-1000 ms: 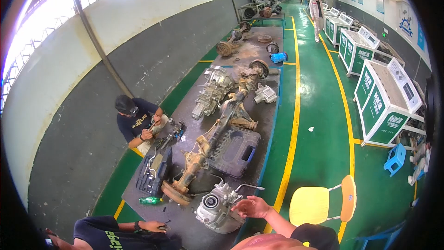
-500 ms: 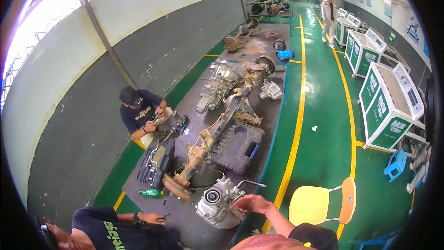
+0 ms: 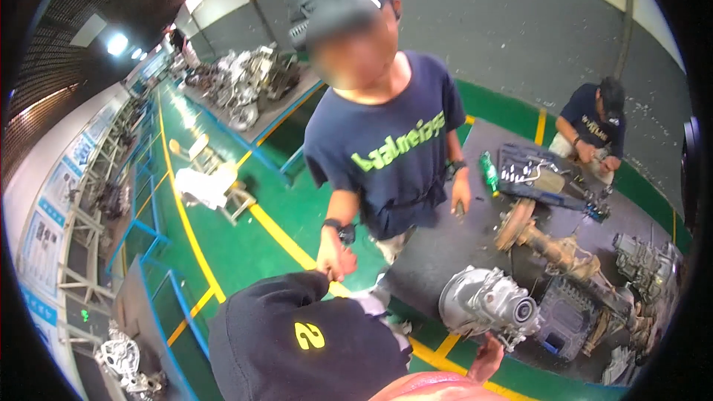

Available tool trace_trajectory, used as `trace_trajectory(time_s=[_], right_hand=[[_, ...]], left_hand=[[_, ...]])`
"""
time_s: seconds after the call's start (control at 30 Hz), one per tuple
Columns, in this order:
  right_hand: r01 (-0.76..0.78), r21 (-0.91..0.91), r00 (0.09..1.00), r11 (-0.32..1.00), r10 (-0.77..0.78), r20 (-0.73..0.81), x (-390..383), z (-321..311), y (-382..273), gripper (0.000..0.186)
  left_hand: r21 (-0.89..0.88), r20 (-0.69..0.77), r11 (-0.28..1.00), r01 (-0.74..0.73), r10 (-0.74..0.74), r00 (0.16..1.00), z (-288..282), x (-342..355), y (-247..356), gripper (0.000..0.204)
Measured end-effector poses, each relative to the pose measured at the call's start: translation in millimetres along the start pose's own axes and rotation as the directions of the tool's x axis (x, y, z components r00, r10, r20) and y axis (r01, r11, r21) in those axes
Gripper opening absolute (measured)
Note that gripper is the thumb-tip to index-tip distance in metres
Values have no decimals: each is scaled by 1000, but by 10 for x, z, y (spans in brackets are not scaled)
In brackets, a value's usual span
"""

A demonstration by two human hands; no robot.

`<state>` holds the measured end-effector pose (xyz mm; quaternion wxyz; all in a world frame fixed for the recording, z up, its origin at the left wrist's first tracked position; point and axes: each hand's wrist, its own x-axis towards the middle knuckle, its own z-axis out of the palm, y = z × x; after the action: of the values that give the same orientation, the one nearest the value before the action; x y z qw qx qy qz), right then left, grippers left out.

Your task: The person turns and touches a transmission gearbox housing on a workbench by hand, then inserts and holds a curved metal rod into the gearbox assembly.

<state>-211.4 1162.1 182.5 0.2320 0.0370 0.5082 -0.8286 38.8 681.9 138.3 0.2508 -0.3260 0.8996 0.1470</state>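
Note:
My right hand (image 3: 486,359) reaches in from the lower edge, beside the near side of a silver gearbox housing (image 3: 490,304). Its fingers are partly seen and look extended; whether they touch the metal I cannot tell. The housing has a round flange on its left and a dark ringed opening on its right. My black sleeve (image 3: 297,330) with a yellow mark fills the lower middle. My left hand does not show. Close to that sleeve hangs a co-worker's hand (image 3: 336,256) with a black wristband.
A co-worker in a dark shirt (image 3: 386,156) stands at the bench end. On the bench lie a rusty axle (image 3: 564,252), an opened tool case (image 3: 531,171), a green bottle (image 3: 489,172) and a dark plastic case (image 3: 566,315). Another person (image 3: 594,122) crouches beyond. Blue rails (image 3: 186,312) stand left.
The view has swung left, bringing the standing co-worker and the left aisle into sight. The gearbox now appears farther right, with my right hand still close by it.

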Motion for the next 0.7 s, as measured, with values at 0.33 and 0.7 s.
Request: trace_trajectory(time_s=[0.33, 0.7], right_hand=[[-8, 332, 973, 943, -70, 221, -163, 141, -124, 51], [-43, 349, 961, 936, -57, 271, -143, 47, -121, 55]], left_hand=[[-168, 56, 973, 155, -148, 987, 205, -168, -163, 34], [-142, 1, 942, 304, -307, 952, 176, -376, -130, 29]])
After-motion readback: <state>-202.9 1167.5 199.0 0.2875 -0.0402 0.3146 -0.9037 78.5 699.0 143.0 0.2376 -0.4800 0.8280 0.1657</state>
